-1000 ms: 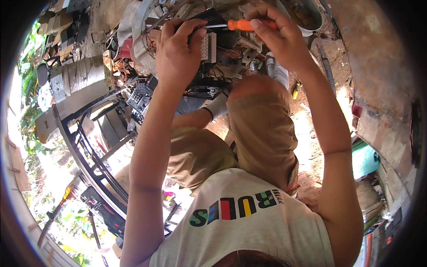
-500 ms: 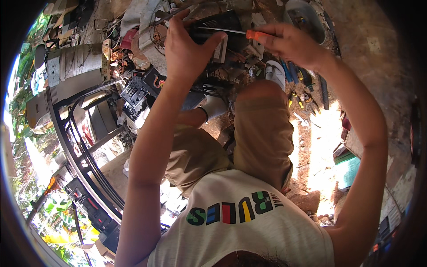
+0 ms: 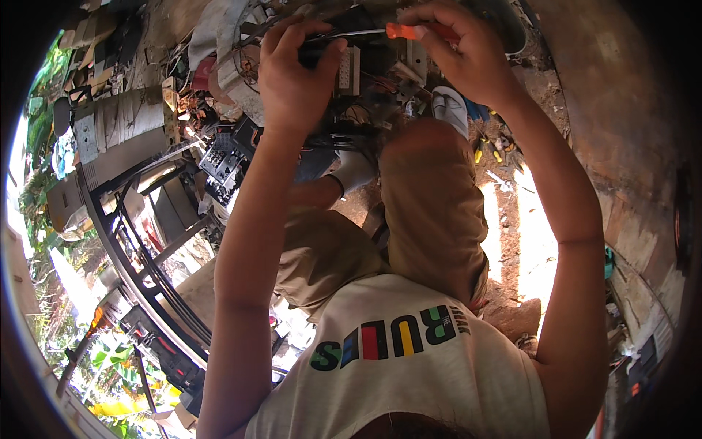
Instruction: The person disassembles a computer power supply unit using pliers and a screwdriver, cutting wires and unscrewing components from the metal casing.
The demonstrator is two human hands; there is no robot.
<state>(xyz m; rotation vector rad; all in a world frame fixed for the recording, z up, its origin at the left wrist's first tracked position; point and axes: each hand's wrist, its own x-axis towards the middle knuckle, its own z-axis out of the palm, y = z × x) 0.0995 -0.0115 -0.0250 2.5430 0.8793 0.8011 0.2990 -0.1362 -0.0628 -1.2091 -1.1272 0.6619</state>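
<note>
My right hand (image 3: 472,55) is closed round the orange handle of a screwdriver (image 3: 402,31). The metal shaft points left, and its tip runs in by the fingers of my left hand (image 3: 298,77). That hand is curled, thumb apart from the fingertips, round a dark object whose shape is lost in shadow. Just right of the left thumb is a pale panel (image 3: 349,71) with small holes. Whether the panel belongs to the dark object I cannot tell.
A sandal (image 3: 449,106) lies beyond my right knee, near yellow-tipped hand tools (image 3: 488,155). Black cables (image 3: 351,139) lie beside my foot. On the left stand a metal frame (image 3: 121,241) and a dark slotted electronic part (image 3: 221,157). A grey tub (image 3: 515,33) sits at the far right.
Both hands have moved away from me, toward the upper edge. The right hand has also shifted left with the screwdriver, bringing its handle closer to my left hand.
</note>
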